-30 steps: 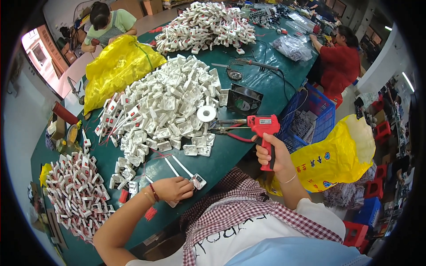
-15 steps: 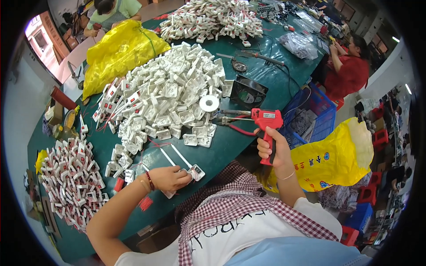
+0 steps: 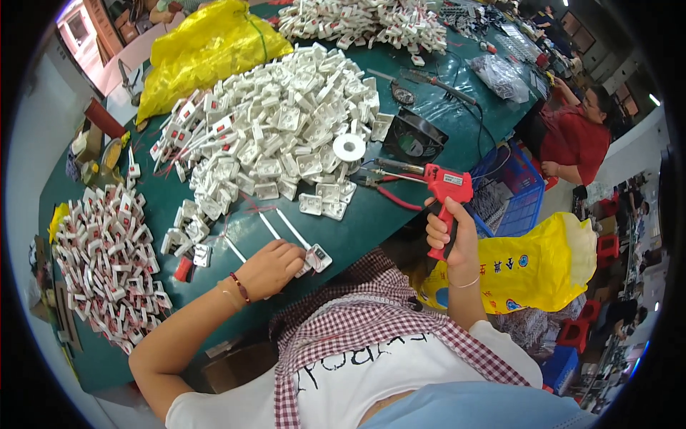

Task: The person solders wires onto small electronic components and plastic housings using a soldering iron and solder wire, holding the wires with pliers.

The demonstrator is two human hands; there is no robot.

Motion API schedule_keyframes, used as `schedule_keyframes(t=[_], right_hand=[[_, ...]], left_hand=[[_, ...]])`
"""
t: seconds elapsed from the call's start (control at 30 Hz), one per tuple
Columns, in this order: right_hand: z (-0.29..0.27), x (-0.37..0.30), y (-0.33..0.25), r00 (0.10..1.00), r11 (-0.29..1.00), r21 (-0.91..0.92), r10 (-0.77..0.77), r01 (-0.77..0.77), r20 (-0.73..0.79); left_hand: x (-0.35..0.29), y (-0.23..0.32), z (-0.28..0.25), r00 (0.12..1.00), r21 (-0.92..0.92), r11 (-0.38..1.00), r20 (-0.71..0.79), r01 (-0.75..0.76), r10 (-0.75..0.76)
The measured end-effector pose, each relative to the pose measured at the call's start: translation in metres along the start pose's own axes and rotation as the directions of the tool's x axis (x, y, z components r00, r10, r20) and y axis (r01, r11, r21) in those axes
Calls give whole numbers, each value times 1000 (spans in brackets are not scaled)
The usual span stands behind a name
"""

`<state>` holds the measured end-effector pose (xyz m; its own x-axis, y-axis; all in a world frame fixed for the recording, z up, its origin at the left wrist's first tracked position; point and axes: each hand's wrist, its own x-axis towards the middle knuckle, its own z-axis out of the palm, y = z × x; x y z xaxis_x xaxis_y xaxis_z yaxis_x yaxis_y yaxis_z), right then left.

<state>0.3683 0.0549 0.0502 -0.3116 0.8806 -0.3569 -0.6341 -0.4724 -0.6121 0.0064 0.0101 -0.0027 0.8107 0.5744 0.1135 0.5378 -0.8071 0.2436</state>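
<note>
Watching this from beside the desk (image 3: pixel 371 223), and wow, that's a lot of plastic. Right hand (image 3: pixel 452 232) has its fingers wrapped snugly round one soldering gun (image 3: pixel 450 184), red and black, pistol-shaped, held just past the desk's near edge with its metal front pointing left. Left hand (image 3: pixel 270 270) is palm down at the near edge, fingers slightly bent and bunched over the slim white sticks (image 3: pixel 293 227). I count three of those, smooth plastic, one with a squarish head just right of the hand; can't tell if the fingers actually pinch any.

Farther off sits a big heap of hollow, boxy white housings (image 3: pixel 286 125), way too many to count. Near left, another heap of white pieces (image 3: pixel 107 264) with bits of red, also uncountable. On the heap's right side: one white spool (image 3: pixel 340 148), round with a hole, one square black fan (image 3: pixel 414 137), and one pair of red-handled pliers (image 3: pixel 400 200) close to the gun's metal end. Two big crinkly yellow sacks too: one far left (image 3: pixel 207 53), one right (image 3: pixel 514 264), below a latticed blue crate (image 3: pixel 525 211).
</note>
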Motion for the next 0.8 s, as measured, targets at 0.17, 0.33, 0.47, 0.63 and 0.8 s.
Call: schedule_keyframes(t=[0.17, 0.33, 0.47, 0.63, 0.8], right_hand=[[8, -8, 1, 999, 999, -29, 32, -32, 25], [20, -9, 1, 1000, 994, -107, 8, -7, 12], [32, -9, 8, 998, 975, -216, 60, -58, 2], [40, -8, 20, 990, 912, -385, 125, -138, -58], [44, -11, 23, 983, 879, -440, 148, -183, -112]], left_hand=[[-13, 27, 21, 949, -112, 964, -183, 240, -258], [3, 44, 11, 718, -243, 810, -377, 533, -585], [11, 49, 35, 452, -498, 614, -417, 612, -789], [20, 56, 34, 366, -382, 591, -517, 711, -774], [25, 59, 38, 342, -440, 572, -498, 693, -797]])
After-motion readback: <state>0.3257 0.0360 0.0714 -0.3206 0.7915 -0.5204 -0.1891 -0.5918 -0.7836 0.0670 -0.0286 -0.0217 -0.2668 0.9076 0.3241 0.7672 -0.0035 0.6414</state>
